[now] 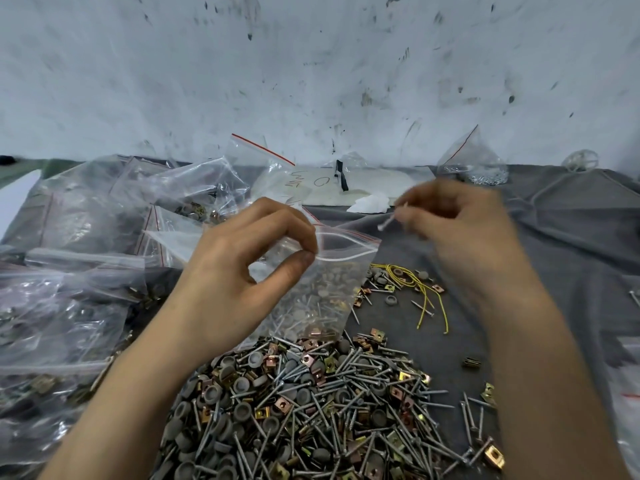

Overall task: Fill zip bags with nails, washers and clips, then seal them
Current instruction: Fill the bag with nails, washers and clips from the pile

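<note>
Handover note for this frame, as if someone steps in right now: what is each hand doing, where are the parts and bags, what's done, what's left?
Hands: the left hand pinches the rim of the zip bag, mouth open, above the pile of nails, washers and clips. The right hand pinches a nail beside the bag's mouth, not yet inside.
Around: the pile lies on the grey cloth; other bags are heaped at left.
Done: bag opened; its contents are hard to tell from the pile behind.
Left: drop the nail in, add remaining parts, seal.
</note>
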A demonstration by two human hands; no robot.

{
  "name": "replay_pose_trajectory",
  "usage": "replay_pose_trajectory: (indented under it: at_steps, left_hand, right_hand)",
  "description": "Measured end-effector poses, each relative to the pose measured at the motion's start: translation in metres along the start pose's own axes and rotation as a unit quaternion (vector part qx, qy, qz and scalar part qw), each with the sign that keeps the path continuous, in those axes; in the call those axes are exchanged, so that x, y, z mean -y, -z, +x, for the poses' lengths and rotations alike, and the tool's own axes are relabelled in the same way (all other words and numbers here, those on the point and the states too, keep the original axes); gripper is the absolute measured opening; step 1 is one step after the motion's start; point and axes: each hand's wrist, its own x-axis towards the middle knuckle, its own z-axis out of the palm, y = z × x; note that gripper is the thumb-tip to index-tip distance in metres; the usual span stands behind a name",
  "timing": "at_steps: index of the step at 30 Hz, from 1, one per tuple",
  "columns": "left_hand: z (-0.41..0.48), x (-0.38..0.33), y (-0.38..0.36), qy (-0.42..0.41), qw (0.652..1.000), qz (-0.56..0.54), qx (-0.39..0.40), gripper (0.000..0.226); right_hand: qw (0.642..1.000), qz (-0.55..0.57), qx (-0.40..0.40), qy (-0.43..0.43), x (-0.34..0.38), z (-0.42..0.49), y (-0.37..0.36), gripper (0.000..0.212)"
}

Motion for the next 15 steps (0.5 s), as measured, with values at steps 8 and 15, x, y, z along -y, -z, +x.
replay_pose_trajectory:
  at_steps: [8, 15]
  left_hand:
    - [0.000, -0.004, 0.000, -0.009, 1.000, -0.011, -0.001, 0.009]
    - [0.001, -0.002, 0.003, -0.014, 1.000, -0.001, -0.020, 0.009]
  right_hand:
    - [0.993, -0.011, 0.094, 0.077, 0.041, -0.023, -0.017, 0.013]
    - [0.978, -0.185, -0.024, -0.089, -0.048, 0.013, -0.001, 0.009]
